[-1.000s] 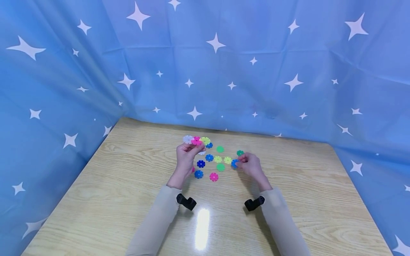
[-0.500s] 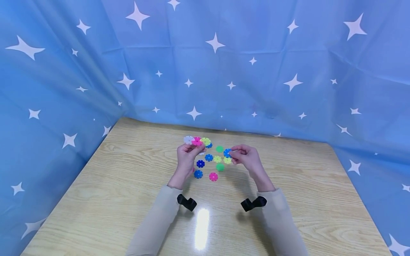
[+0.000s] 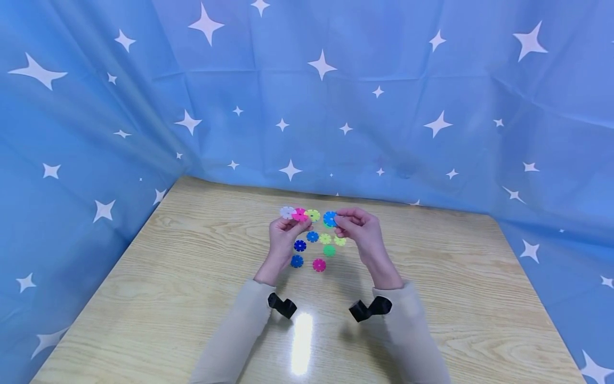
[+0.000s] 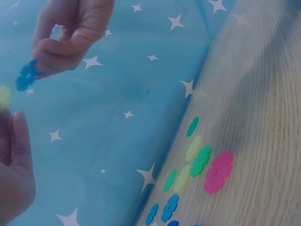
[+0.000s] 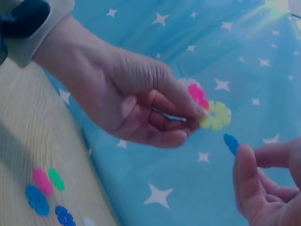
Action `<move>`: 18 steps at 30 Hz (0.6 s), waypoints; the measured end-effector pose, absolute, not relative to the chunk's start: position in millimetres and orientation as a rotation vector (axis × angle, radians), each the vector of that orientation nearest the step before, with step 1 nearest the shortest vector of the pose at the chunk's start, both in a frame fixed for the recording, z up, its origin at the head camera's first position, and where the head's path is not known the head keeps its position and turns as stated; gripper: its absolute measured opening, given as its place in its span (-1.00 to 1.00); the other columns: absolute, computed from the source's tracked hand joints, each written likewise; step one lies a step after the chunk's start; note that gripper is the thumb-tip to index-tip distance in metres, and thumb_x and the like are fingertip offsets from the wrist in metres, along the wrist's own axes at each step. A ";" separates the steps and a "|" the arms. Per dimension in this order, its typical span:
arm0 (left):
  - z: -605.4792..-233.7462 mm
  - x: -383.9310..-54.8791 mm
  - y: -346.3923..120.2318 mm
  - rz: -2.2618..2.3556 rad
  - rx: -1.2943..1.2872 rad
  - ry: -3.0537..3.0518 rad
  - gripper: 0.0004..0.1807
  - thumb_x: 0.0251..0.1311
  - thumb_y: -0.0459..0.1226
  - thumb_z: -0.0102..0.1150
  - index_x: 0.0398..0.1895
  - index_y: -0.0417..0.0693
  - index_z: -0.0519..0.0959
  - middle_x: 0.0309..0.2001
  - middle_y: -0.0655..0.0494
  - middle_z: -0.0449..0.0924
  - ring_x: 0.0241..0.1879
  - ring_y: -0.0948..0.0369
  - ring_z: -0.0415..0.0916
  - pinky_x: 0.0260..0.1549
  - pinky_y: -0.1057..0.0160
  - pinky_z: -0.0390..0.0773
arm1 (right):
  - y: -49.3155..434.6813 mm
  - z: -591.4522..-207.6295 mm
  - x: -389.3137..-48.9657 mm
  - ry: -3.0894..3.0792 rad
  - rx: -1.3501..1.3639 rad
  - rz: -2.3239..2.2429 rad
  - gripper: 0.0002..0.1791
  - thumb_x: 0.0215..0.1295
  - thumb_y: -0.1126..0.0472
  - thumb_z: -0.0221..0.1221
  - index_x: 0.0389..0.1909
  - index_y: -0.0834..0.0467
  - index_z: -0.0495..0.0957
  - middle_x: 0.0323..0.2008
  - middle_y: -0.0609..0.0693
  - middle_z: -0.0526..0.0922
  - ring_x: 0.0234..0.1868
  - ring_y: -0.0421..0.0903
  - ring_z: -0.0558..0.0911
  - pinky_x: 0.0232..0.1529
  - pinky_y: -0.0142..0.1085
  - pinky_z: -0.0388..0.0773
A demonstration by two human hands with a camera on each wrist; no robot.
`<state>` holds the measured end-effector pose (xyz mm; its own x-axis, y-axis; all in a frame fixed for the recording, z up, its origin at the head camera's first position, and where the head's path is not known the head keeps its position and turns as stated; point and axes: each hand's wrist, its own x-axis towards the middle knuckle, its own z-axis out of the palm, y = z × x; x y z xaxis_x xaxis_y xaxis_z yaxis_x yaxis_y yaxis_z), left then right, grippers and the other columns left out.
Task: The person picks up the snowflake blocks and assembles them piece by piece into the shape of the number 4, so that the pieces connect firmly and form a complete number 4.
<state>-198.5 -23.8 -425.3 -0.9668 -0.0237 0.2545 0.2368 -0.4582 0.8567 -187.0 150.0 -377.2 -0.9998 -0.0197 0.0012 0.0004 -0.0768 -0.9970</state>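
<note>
Held discs (image 3: pixel 299 214) are white, pink, yellow, blue; the curtain (image 3: pixel 403 133) white-starred blue.

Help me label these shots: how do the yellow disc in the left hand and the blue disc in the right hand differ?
The yellow disc joins a row with a pink disc and a white disc; the blue disc is single. In the right wrist view the yellow disc shows its face, while the blue disc appears nearly edge-on. Both are notched and held above the table.

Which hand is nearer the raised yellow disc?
Left. The left hand pinches the yellow disc by its edge; the right hand is apart, to its right, holding a blue disc.
</note>
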 end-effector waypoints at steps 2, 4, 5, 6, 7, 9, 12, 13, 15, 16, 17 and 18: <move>-425.6 -198.3 -23.1 -2.531 -0.311 -1.557 -0.64 0.13 -0.58 0.12 -0.52 0.10 0.65 -0.51 0.22 0.65 -0.50 0.33 0.62 -0.29 0.33 0.65 | 148.2 -376.9 -186.2 2.110 -0.024 -2.314 -0.72 0.22 0.38 0.19 -0.11 0.47 0.47 -0.53 -0.08 0.64 -0.56 -0.24 0.60 -0.42 -0.43 0.63; -425.8 -198.0 -22.7 -2.521 -0.316 -1.568 -0.65 0.14 -0.57 0.12 -0.51 0.10 0.65 -0.51 0.22 0.65 -0.50 0.33 0.62 -0.28 0.32 0.65 | 146.2 -376.2 -184.9 2.093 -0.023 -2.332 -0.74 0.23 0.39 0.19 -0.12 0.47 0.47 -0.52 -0.07 0.64 -0.57 -0.24 0.59 -0.42 -0.43 0.63; -425.9 -197.9 -22.6 -2.518 -0.320 -1.568 -0.66 0.14 -0.57 0.13 -0.51 0.10 0.65 -0.51 0.22 0.65 -0.50 0.33 0.62 -0.28 0.32 0.65 | 145.1 -375.8 -184.2 2.085 -0.023 -2.342 -0.75 0.23 0.40 0.18 -0.12 0.46 0.48 -0.52 -0.07 0.64 -0.57 -0.24 0.59 -0.42 -0.43 0.63; -426.1 -197.9 -22.4 -2.513 -0.325 -1.569 -0.66 0.14 -0.56 0.13 -0.50 0.10 0.65 -0.51 0.22 0.65 -0.50 0.33 0.62 -0.27 0.32 0.65 | 144.0 -375.6 -183.7 2.078 -0.021 -2.352 -0.76 0.23 0.40 0.18 -0.13 0.45 0.49 -0.52 -0.07 0.64 -0.58 -0.23 0.59 -0.42 -0.43 0.63; -426.4 -198.0 -22.2 -2.506 -0.328 -1.573 -0.67 0.14 -0.56 0.13 -0.50 0.10 0.65 -0.51 0.22 0.65 -0.49 0.33 0.62 -0.27 0.32 0.65 | 142.9 -375.5 -183.3 2.067 -0.018 -2.366 -0.78 0.23 0.41 0.18 -0.14 0.45 0.49 -0.52 -0.06 0.64 -0.58 -0.23 0.59 -0.42 -0.43 0.63; -426.4 -197.3 -21.8 -2.492 -0.329 -1.584 -0.68 0.14 -0.55 0.14 -0.49 0.10 0.65 -0.50 0.23 0.65 -0.49 0.33 0.62 -0.26 0.33 0.64 | 140.3 -375.2 -182.6 2.044 0.000 -2.399 -0.83 0.22 0.42 0.18 -0.18 0.41 0.52 -0.53 -0.05 0.64 -0.59 -0.23 0.59 -0.43 -0.43 0.63; -426.4 -196.5 -21.3 -2.475 -0.331 -1.588 -0.70 0.13 -0.54 0.15 -0.48 0.08 0.64 -0.49 0.23 0.66 -0.49 0.33 0.62 -0.26 0.33 0.64 | 136.9 -375.1 -181.9 2.003 0.024 -2.442 -0.93 0.22 0.43 0.18 -0.28 0.32 0.56 -0.55 -0.03 0.63 -0.60 -0.22 0.59 -0.43 -0.44 0.63; -426.5 -196.3 -21.2 -2.465 -0.334 -1.590 -0.72 0.13 -0.54 0.16 -0.47 0.06 0.64 -0.49 0.23 0.65 -0.49 0.33 0.62 -0.27 0.33 0.64 | 135.9 -374.9 -181.6 1.987 0.034 -2.456 -0.95 0.22 0.44 0.18 -0.32 0.29 0.57 -0.56 -0.03 0.62 -0.60 -0.22 0.59 -0.44 -0.44 0.63; -426.4 -195.8 -21.1 -2.448 -0.345 -1.592 -0.76 0.12 -0.55 0.17 -0.46 -0.02 0.65 -0.49 0.23 0.65 -0.49 0.33 0.62 -0.28 0.34 0.65 | 134.1 -374.4 -181.1 1.965 0.058 -2.475 -0.91 0.20 0.45 0.18 -0.40 0.22 0.59 -0.58 -0.02 0.61 -0.62 -0.22 0.59 -0.46 -0.44 0.62; -426.4 -195.7 -21.2 -2.432 -0.354 -1.594 -0.80 0.11 -0.55 0.18 -0.45 -0.09 0.65 -0.49 0.24 0.65 -0.49 0.33 0.62 -0.29 0.34 0.65 | 133.6 -374.0 -180.9 1.956 0.065 -2.481 -0.89 0.20 0.46 0.18 -0.43 0.21 0.60 -0.59 -0.02 0.61 -0.63 -0.22 0.58 -0.46 -0.44 0.62; -426.5 -195.6 -21.4 -2.407 -0.364 -1.606 -0.86 0.10 -0.55 0.18 -0.44 -0.18 0.65 -0.49 0.24 0.64 -0.49 0.34 0.62 -0.30 0.35 0.65 | 133.0 -373.6 -180.8 1.953 0.074 -2.484 -0.87 0.19 0.47 0.18 -0.45 0.20 0.60 -0.60 -0.02 0.61 -0.64 -0.22 0.58 -0.47 -0.44 0.62; -426.6 -195.5 -21.6 -2.384 -0.370 -1.616 -0.91 0.09 -0.55 0.19 -0.43 -0.27 0.65 -0.49 0.25 0.64 -0.49 0.34 0.62 -0.31 0.35 0.65 | 132.6 -373.0 -180.7 1.954 0.088 -2.482 -0.86 0.18 0.48 0.19 -0.46 0.20 0.60 -0.61 -0.01 0.61 -0.65 -0.23 0.58 -0.48 -0.44 0.62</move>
